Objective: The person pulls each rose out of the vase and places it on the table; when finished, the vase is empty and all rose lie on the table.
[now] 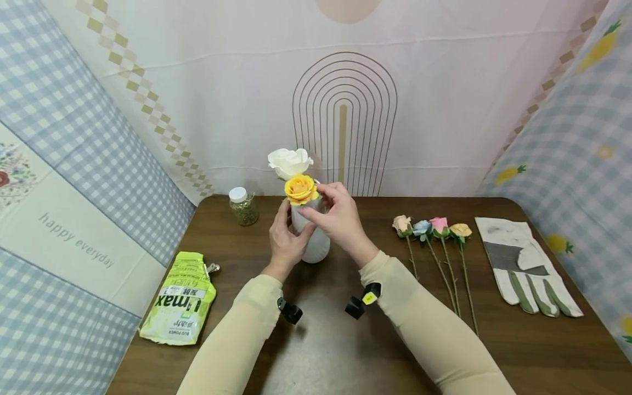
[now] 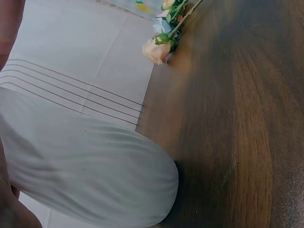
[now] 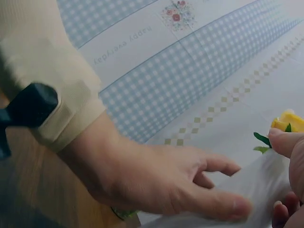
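A pale grey-white vase (image 1: pixel 316 249) stands upright on the table near its back edge; its smooth body (image 2: pixel 109 166) fills much of the left wrist view. My left hand (image 1: pixel 287 241) grips the vase from the left, thumb across the front. At the vase's mouth, my right hand (image 1: pixel 343 216) pinches a yellow rose (image 1: pixel 301 189) close under its bloom, thumb against the green leaves. Behind it a white rose (image 1: pixel 290 163) rises above the vase. Both stems are hidden.
Several artificial roses (image 1: pixel 439 226) lie on the brown table (image 1: pixel 316 351) at right, beside a white-and-grey work glove (image 1: pixel 523 263). To the left are a white-lidded jar (image 1: pixel 243 208) of dried plant bits and a yellow-green pouch (image 1: pixel 180 302) with a metal clip (image 1: pixel 213 268).
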`<state>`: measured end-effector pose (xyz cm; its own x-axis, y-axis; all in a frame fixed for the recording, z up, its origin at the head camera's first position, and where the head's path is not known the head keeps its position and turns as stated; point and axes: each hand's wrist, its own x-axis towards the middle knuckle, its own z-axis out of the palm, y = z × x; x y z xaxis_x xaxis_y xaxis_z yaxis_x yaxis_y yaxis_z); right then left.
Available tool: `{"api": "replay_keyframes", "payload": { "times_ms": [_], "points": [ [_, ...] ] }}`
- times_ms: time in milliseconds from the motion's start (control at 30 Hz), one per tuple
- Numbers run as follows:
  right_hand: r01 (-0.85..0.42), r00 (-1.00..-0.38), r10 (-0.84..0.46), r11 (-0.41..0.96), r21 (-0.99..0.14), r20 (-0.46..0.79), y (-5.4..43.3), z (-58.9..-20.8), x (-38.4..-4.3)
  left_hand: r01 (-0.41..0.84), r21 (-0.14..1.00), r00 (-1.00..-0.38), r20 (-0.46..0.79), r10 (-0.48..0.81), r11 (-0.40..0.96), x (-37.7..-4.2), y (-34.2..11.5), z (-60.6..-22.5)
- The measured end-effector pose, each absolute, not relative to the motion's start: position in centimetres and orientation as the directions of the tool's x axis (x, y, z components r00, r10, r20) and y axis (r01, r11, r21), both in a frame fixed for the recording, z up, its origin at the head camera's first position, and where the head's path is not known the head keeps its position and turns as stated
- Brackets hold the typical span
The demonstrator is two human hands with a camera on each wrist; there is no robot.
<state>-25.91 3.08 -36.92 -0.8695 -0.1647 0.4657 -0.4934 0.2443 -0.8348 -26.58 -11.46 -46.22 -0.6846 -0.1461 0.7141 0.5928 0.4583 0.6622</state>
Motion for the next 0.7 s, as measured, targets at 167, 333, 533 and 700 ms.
{"api": "replay_keyframes", "payload": {
  "times_ms": [167,333,533,700],
  "points": [
    [-0.478,-0.878,-0.126,0.288,-0.830,0.463,2.1,-36.8,-25.7,0.601,0.656,-0.683,0.718,-0.134,0.456,-26.4,-11.6,-46.1],
    [-0.462,-0.883,-0.081,0.314,-0.829,0.462,1.4,-36.8,-25.4,0.597,0.657,-0.687,0.715,-0.129,0.460,-26.4,-11.7,-46.2],
    [-0.420,-0.902,-0.007,0.250,-0.872,0.432,0.9,-36.7,-25.5,0.592,0.661,-0.688,0.712,-0.137,0.460,-26.4,-11.7,-46.2],
    [-0.412,-0.909,0.014,0.128,-0.902,0.417,0.8,-36.4,-25.6,0.580,0.676,-0.702,0.698,-0.142,0.456,-26.4,-11.5,-46.3]
  ]
}}
